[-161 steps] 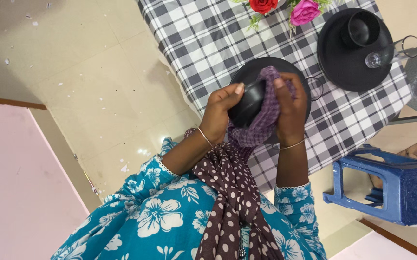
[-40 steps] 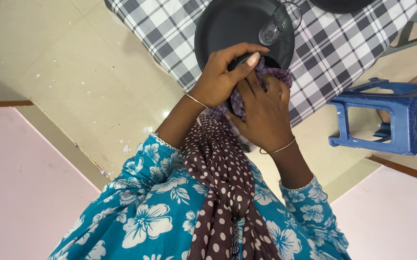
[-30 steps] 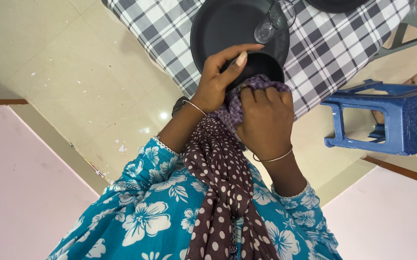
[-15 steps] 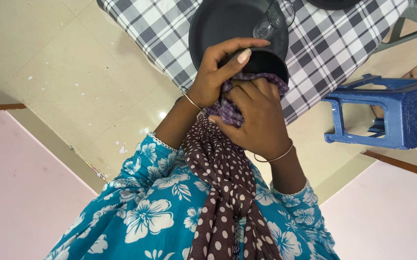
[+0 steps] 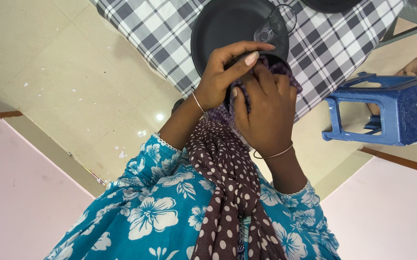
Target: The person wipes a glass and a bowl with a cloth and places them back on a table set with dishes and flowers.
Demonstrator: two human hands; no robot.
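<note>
Head view shows the left hand (image 5: 220,79) curled tight around a black bowl (image 5: 266,56) while the right hand (image 5: 264,113), fingers bent, presses a purple cloth (image 5: 289,77) into it.

Teal white-flowered sleeves (image 5: 170,192), brown polka-dot scarf (image 5: 228,192), thin wrist bangles (image 5: 272,155).

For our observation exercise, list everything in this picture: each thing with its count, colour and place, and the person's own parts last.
Bowl: one, black, held above the plate.
Cloth: one, purple checked, pressed into the bowl.
Plate: one, black, on the table; a second plate at the top edge.
Glass: one, clear, lying on the near plate.
Tablecloth: one, grey and white check, over the table.
Stool: one, blue, right on the floor.
Left hand: grips the bowl.
Right hand: pushes the cloth.
</note>
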